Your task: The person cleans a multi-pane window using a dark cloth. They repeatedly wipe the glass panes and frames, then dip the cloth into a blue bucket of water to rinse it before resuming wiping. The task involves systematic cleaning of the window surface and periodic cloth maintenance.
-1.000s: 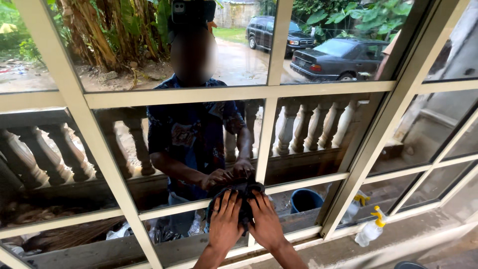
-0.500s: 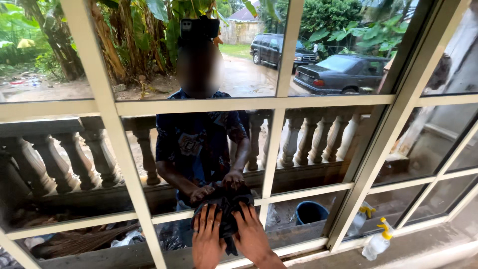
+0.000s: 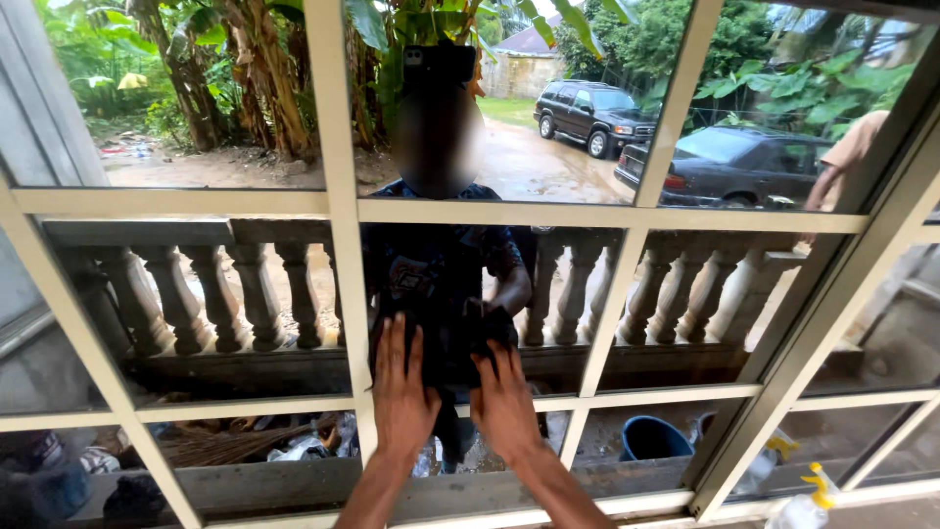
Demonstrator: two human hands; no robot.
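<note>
**Both hands flat on dark cloth against the window glass**

We have our left hand (image 3: 403, 387) and right hand (image 3: 504, 397) side by side on a dark cloth (image 3: 446, 338), pressing it onto the window pane (image 3: 470, 294). Fingers on both hands are spread and extended upward, palms flat on the cloth: not clenched, not gripping, just pushing it against the glass. The hands sit close together, not quite touching.

The cloth sits in the middle row of panes, just right of the cream vertical frame bar (image 3: 338, 225) and above the lower horizontal bar (image 3: 646, 397). Left fingertips lie just beside the vertical bar.

Past the glass: a person in a dark shirt (image 3: 441, 260) appears directly behind the cloth, hands at the same spot as ours. We cannot tell whether this is a reflection or someone outside.

Behind that, a balustrade (image 3: 196, 294) runs the width of the view. Lower right: a blue bucket (image 3: 654, 439) and a spray bottle with yellow trigger (image 3: 808, 504). Lower left: a broom of dry sticks (image 3: 230, 443). Two dark cars (image 3: 685, 147) are parked in the yard.
</note>
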